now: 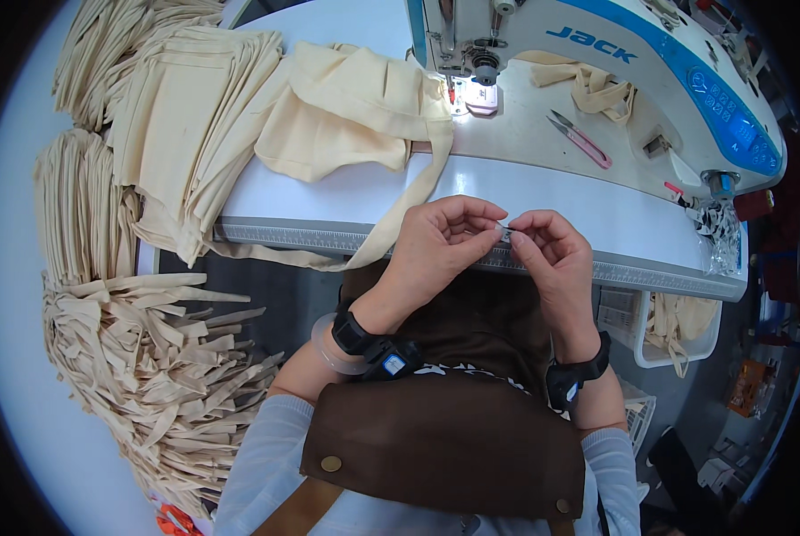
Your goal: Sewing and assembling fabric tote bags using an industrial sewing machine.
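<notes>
My left hand point(444, 239) and my right hand point(553, 255) meet above the table's front edge, thumb and fingers pinched together on both. Between the fingertips shows a tiny dark-and-pale piece point(505, 234), too small to name. Beyond them, a cream cloth piece point(346, 112) lies with its top right corner by the needle of a white and blue sewing machine point(587, 45). From that corner a long cream strap point(418, 188) runs down past my left hand, hangs over the front edge and trails left. A lamp lights the needle area.
Stacked cream cloth pieces point(194, 116) and a heap of straps point(159, 366) fill the left side. Thread snips point(583, 141) with pink handles lie on the machine bed. Black-and-white labels point(720, 230) sit at the right corner. Below hangs a white bin point(641, 344) with cream cloth.
</notes>
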A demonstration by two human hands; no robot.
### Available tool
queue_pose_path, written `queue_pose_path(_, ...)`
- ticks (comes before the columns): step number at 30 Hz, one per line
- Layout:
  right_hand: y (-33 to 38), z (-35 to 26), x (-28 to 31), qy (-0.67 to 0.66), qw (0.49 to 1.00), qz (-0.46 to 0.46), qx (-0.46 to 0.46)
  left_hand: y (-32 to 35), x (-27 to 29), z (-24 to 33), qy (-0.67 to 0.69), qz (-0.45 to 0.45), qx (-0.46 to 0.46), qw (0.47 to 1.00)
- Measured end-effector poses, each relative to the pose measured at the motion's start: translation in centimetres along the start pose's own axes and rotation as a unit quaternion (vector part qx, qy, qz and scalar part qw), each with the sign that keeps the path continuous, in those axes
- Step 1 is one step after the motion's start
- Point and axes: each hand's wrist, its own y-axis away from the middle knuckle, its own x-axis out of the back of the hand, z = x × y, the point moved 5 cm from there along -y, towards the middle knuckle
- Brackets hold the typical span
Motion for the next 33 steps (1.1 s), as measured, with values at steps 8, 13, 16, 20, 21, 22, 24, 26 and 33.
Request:
queue_pose_path(8,-0.9,0.5,-0.9,0.040,0.999,0.002,0.028,-0.7,1.4,-0.3,-0.003,-0.006,0.025,1.000)
queue_pose_path(13,-1.6,1.0,-1.7,0.054,0.998,0.005,0.025,-0.9,2.2,0.8,-0.035,-0.013,-0.001,0.999)
queue_pose_path(16,-2.8,0.6,-1.5,0.077,0.997,0.006,0.007,-1.1,3.4,4.3,-0.292,0.007,-0.160,0.943)
queue_pose_path(20,-5.9,-0.8,-1.5,0.104,0.994,0.015,0.002,-3.9,4.7,6.9,-0.638,0.014,-0.345,0.688)
queue_pose_path(21,-6.8,-1.2,-1.6,0.113,0.994,0.000,0.010,-4.9,5.1,7.1,-0.676,0.010,-0.334,0.657)
queue_pose_path(22,-7.7,-1.3,-1.4,0.112,0.994,0.001,0.010,-5.7,5.6,7.1,-0.676,0.009,-0.334,0.657)
queue_pose_path(24,-9.4,-1.4,-1.3,0.138,0.990,-0.014,0.019,-6.9,6.3,6.6,-0.722,0.027,-0.345,0.600)
queue_pose_path(26,-10.8,-1.7,-1.4,0.141,0.990,-0.012,0.021,-7.6,6.8,6.3,-0.717,0.019,-0.316,0.621)
queue_pose_path(33,-14.0,-1.2,-2.3,0.237,0.971,-0.019,0.026,-8.5,8.3,6.3,-0.701,0.032,-0.273,0.658)
